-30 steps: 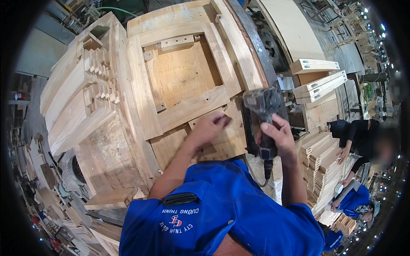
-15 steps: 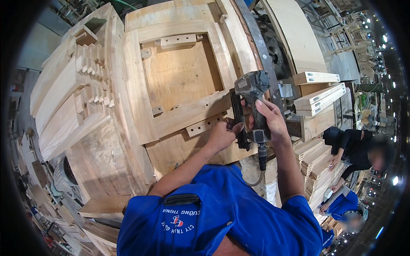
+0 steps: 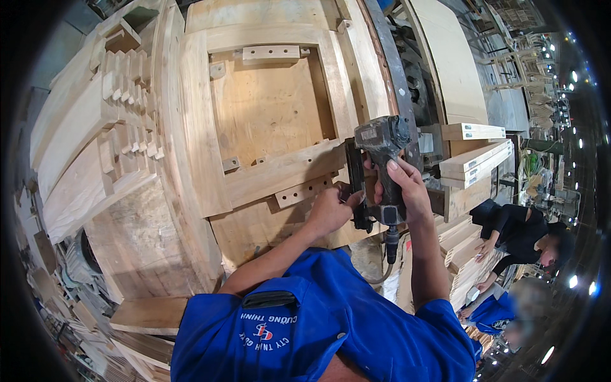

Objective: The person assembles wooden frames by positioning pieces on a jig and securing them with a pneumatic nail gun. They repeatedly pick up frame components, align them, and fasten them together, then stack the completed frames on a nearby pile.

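My right hand [image 3: 410,194] is wrapped round the grip of a dark air nail gun [image 3: 380,135], held above the near right corner of a pale wooden frame [image 3: 194,127]. An air hose [image 3: 384,275] hangs from the grip's lower end. With bent fingers, my left hand [image 3: 332,211] pinches at the gun's long black magazine [image 3: 354,162]; whether a strip of nails is between the fingertips is hidden. Below that hand, a drilled wooden block [image 3: 305,193] lies against the frame's near rail. Another drilled block [image 3: 271,53] sits inside the far rail.
Shaped wooden parts [image 3: 70,153] are stacked on the left. Long boards [image 3: 474,167] lie to the right, beside a wide pale panel [image 3: 452,63]. Past a pile of wooden strips [image 3: 461,254], a person in black [image 3: 509,232] and another in blue are at the lower right.
The nail gun and my right hand have shifted slightly right and nearer in the picture. My left hand stays at the magazine. The person in black has leaned a little.
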`<control>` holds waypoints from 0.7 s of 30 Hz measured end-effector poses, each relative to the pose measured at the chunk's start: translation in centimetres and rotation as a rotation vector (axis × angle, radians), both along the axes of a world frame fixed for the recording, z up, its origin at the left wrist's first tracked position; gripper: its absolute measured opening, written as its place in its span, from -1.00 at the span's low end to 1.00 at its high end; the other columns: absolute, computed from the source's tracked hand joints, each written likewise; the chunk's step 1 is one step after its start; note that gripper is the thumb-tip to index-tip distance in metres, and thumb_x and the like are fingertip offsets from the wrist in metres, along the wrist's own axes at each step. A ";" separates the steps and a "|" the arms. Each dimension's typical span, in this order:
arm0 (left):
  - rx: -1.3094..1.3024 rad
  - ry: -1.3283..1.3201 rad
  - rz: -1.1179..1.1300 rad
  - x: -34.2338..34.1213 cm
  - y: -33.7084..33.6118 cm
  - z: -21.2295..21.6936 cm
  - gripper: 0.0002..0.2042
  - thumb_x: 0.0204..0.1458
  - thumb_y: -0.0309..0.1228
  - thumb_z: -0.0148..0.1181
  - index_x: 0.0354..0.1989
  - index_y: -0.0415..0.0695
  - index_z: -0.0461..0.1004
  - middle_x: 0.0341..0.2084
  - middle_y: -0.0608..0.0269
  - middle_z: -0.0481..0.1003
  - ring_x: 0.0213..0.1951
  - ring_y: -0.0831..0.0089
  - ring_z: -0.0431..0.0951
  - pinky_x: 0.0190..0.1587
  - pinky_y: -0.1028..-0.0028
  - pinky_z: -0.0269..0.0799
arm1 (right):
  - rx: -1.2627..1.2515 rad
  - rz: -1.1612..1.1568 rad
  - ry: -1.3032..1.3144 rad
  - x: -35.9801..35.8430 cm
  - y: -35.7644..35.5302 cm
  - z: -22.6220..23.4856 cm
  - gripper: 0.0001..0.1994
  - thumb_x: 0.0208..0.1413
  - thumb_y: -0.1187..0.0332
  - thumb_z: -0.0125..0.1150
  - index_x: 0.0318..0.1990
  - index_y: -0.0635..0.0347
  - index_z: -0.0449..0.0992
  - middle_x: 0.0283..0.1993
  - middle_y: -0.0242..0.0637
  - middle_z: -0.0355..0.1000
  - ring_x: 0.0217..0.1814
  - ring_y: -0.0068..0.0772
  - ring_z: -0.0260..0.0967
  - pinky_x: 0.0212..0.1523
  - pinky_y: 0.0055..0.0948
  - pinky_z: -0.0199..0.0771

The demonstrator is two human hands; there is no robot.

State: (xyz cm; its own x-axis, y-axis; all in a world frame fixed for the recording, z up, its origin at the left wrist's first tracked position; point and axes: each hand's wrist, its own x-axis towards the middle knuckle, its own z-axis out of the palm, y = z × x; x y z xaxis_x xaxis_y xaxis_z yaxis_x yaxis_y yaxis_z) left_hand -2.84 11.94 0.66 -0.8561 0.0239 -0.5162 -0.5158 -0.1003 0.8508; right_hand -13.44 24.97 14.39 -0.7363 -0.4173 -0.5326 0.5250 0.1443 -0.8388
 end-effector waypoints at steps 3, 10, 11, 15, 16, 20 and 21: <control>0.041 0.062 0.056 -0.4 0.0 0.4 -0.54 0.23 -0.05 0.32 -0.05 -0.29 0.59 -0.34 -0.04 0.70 -0.27 0.11 0.73 -0.16 0.19 0.57 | 0.033 -0.001 0.009 -0.6 0.1 0.4 -0.59 0.43 0.11 0.16 0.14 0.29 0.57 -0.46 -0.28 0.54 -0.52 -0.51 0.49 -0.45 -0.50 0.52; -0.086 0.259 0.275 -8.6 -2.9 1.2 -0.54 0.24 -0.09 0.31 -0.01 -0.33 0.60 -0.29 -0.19 0.68 -0.21 -0.04 0.73 -0.13 0.13 0.58 | -0.036 -0.036 0.048 -8.9 -4.4 1.0 -0.59 0.43 0.08 0.15 0.10 0.29 0.58 -0.47 -0.26 0.54 -0.55 -0.45 0.50 -0.44 -0.47 0.57; -0.116 0.248 0.303 -10.5 -3.8 1.3 -0.54 0.24 -0.09 0.31 -0.01 -0.33 0.60 -0.29 -0.20 0.68 -0.21 -0.06 0.72 -0.13 0.12 0.58 | -0.067 -0.033 0.017 -11.3 -5.6 0.5 -0.59 0.43 0.07 0.16 0.10 0.29 0.57 -0.48 -0.26 0.55 -0.55 -0.44 0.50 -0.46 -0.47 0.58; -0.267 0.254 0.356 -17.2 -8.2 1.5 -0.54 0.26 -0.09 0.31 -0.04 -0.34 0.62 -0.43 0.06 0.67 -0.40 0.30 0.65 -0.28 0.26 0.53 | -0.305 -0.078 -0.099 -18.8 -10.3 -0.9 -0.63 0.36 0.13 0.29 0.06 0.27 0.51 -0.13 -0.18 0.61 -0.44 -0.50 0.53 -0.41 -0.43 0.70; -0.274 0.251 0.380 -18.4 -9.0 1.1 -0.54 0.26 -0.08 0.31 -0.04 -0.35 0.62 -0.43 0.05 0.66 -0.41 0.30 0.65 -0.28 0.25 0.53 | -0.314 -0.072 -0.112 -20.1 -11.5 -0.9 -0.65 0.36 0.14 0.30 0.04 0.26 0.50 -0.16 -0.18 0.61 -0.44 -0.49 0.53 -0.42 -0.42 0.71; -0.289 0.210 0.398 -20.5 -10.5 0.9 -0.55 0.25 -0.08 0.30 -0.08 -0.33 0.63 -0.46 0.06 0.66 -0.45 0.32 0.64 -0.31 0.28 0.53 | -0.262 -0.045 -0.086 -22.4 -13.8 -1.3 -0.69 0.36 0.16 0.29 -0.02 0.23 0.49 -0.23 -0.19 0.59 -0.46 -0.46 0.53 -0.43 -0.39 0.70; -0.303 0.206 0.383 -20.7 -10.7 0.9 -0.56 0.25 -0.09 0.30 -0.08 -0.33 0.64 -0.47 0.07 0.65 -0.45 0.33 0.63 -0.32 0.28 0.52 | -0.259 -0.043 -0.098 -22.6 -14.0 -1.6 -0.69 0.37 0.16 0.29 -0.01 0.23 0.49 -0.24 -0.20 0.59 -0.46 -0.46 0.53 -0.44 -0.38 0.70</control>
